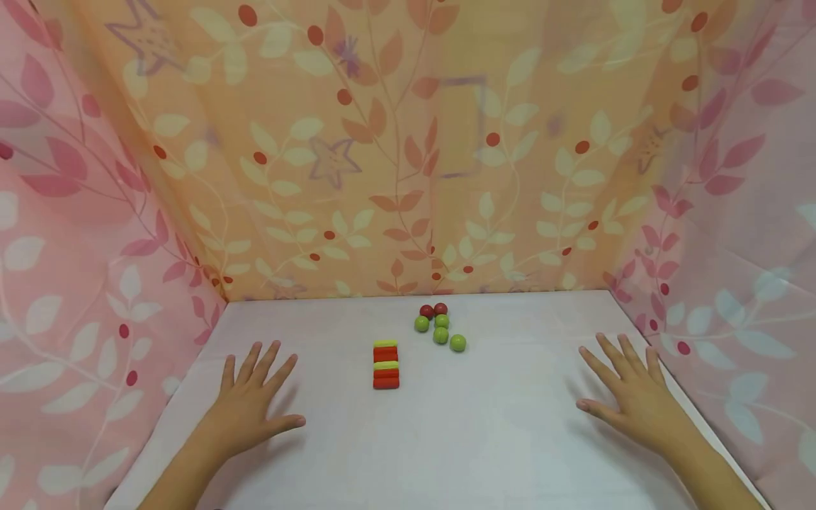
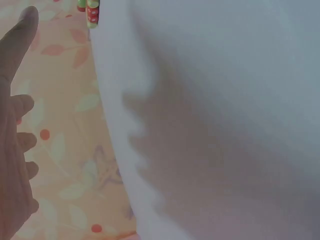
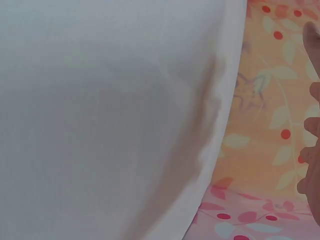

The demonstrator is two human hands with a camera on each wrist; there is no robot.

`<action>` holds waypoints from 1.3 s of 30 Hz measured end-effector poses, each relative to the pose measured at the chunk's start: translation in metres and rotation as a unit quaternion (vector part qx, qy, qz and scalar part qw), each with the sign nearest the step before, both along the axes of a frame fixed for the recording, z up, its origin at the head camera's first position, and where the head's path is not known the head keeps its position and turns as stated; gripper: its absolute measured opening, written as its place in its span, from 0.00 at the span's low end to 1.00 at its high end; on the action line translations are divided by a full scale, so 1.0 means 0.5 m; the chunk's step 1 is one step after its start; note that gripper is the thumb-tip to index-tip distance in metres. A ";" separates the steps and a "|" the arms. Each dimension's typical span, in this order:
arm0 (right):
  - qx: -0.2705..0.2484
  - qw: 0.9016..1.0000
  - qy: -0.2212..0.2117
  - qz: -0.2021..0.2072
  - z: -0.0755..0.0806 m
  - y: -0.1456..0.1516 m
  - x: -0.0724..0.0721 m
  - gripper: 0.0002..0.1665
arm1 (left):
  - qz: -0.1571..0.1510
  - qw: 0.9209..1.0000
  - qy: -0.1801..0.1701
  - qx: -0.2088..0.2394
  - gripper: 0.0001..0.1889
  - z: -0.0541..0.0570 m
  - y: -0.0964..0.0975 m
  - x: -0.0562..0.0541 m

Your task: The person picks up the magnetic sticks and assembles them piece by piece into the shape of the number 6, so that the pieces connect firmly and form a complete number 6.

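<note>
My left hand (image 1: 245, 407) hovers over the left part of the white table with its fingers spread, and its shadow falls on the cloth. Over the right part, my right hand (image 1: 634, 404) is likewise spread and holds nothing. Between them lies a short row of red and yellow stick-like pieces (image 1: 385, 373), side by side, nearer the left hand. Behind and to the right of that row sit two small red balls (image 1: 426, 312) and several small green balls (image 1: 440, 335). The left wrist view catches only a bit of the pieces (image 2: 92, 14) at its top edge.
The white table (image 1: 497, 439) ends at a back wall of orange floral cloth (image 1: 395, 163). Pink floral cloth hangs along the left side (image 1: 70, 283) and the right side (image 1: 733, 283), close beside the hands.
</note>
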State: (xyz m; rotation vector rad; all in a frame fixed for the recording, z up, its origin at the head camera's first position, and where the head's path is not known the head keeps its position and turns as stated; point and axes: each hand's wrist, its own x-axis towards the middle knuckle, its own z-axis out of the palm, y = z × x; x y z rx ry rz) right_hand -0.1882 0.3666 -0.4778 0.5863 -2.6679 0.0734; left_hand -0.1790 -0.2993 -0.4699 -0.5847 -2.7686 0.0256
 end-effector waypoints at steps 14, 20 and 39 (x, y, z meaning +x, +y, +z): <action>-0.027 0.999 0.005 0.024 0.010 -0.056 -0.037 0.51 | -0.030 0.998 -0.024 0.046 0.51 0.003 0.070 -0.016; -0.056 0.997 0.002 0.049 0.019 -0.102 -0.071 0.50 | -0.054 0.994 -0.047 0.079 0.51 -0.001 0.104 -0.028; -0.187 0.976 -0.099 0.052 0.009 -0.220 -0.143 0.46 | -0.048 0.969 -0.124 0.211 0.46 -0.025 0.201 -0.056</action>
